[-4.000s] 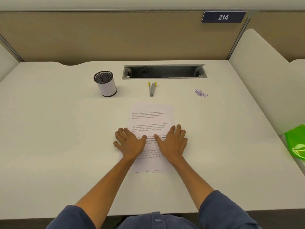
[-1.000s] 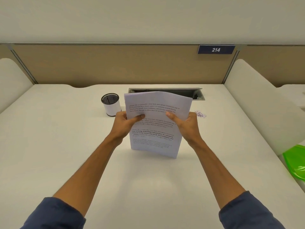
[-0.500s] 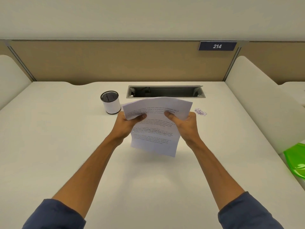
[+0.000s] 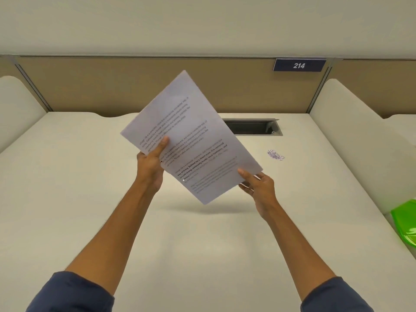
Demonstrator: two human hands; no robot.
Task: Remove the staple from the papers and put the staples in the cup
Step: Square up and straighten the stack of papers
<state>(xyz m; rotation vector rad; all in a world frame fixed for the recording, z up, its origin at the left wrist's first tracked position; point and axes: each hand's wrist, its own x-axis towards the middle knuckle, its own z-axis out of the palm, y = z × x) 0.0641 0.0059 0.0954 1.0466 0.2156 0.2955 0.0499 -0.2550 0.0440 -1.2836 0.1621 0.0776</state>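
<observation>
White papers (image 4: 191, 136) held tilted above the surface (image 4: 180, 233): left hand (image 4: 151, 164) pinches the left edge, right hand (image 4: 258, 185) pinches the near-right edge.

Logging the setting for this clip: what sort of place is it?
Likely an office cubicle desk: a white desktop walled by tan partitions, a "214" number plate, and a cable cutout at the back.

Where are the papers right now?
In the head view the papers are held up off the desk at centre frame, tilted diagonally; the left hand pinches their left edge, the right hand their lower right corner.
</observation>
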